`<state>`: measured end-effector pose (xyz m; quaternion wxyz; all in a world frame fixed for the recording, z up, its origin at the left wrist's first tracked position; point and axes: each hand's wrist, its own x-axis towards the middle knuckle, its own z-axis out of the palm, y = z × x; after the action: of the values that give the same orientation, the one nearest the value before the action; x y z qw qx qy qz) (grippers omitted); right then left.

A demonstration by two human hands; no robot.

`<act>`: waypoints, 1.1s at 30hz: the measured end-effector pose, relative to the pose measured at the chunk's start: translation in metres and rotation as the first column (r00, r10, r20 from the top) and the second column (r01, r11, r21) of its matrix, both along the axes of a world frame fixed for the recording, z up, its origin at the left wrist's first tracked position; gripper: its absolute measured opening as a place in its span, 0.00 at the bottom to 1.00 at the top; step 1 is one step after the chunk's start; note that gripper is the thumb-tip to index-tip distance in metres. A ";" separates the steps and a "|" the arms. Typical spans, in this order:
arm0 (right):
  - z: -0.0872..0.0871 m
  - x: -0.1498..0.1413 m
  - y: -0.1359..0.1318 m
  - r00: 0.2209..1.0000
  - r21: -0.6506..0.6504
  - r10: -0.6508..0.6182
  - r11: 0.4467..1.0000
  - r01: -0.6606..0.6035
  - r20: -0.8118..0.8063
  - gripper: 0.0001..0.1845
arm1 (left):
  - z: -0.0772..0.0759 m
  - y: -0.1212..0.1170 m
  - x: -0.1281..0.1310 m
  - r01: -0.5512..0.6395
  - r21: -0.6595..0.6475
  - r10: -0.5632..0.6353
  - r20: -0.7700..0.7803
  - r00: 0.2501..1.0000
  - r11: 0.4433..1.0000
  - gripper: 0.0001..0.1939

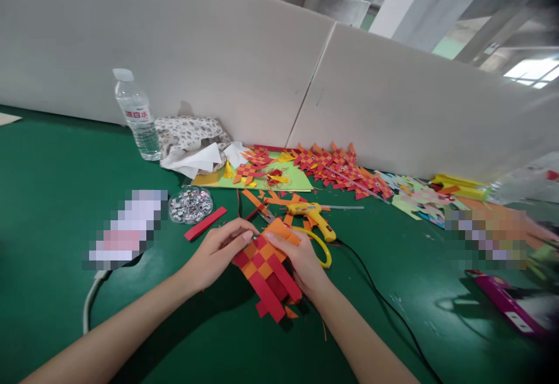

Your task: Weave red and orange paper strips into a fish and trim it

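Between my two hands is a red and orange woven paper piece (pixel 262 260), checkered at the top, with loose red strips pointing toward me. My left hand (pixel 220 250) pinches its upper left edge between thumb and fingers. On the right side my right hand (pixel 301 253) grips it, thumb lying on the orange upper part. Just beyond lie scissors with yellow handles (pixel 322 250), partly hidden by the paper and my right hand. A yellow glue gun (pixel 315 216) with a clear glue stick in it rests behind them. Folded red paper strips (pixel 205 224) lie left of my hands.
A round clear box of googly eyes (pixel 191 204) sits left of the orange scraps. Finished woven paper fish (pixel 336 165) pile along the partition, near a water bottle (pixel 138 117) and a spotted pouch (pixel 192 139). A black cord (pixel 384 299) crosses the green table at right.
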<state>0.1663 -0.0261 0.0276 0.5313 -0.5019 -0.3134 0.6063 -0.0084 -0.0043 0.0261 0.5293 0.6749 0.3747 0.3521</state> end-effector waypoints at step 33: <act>0.001 0.001 -0.003 0.984 0.057 0.073 0.995 -0.083 0.165 0.11 | 0.002 0.000 0.001 0.013 -0.058 -0.012 0.024 1.000 0.998 0.15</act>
<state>0.1676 -0.0288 0.0289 0.4955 -0.5200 -0.3941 0.5735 -0.0069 -0.0045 0.0282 0.5551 0.6574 0.3741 0.3460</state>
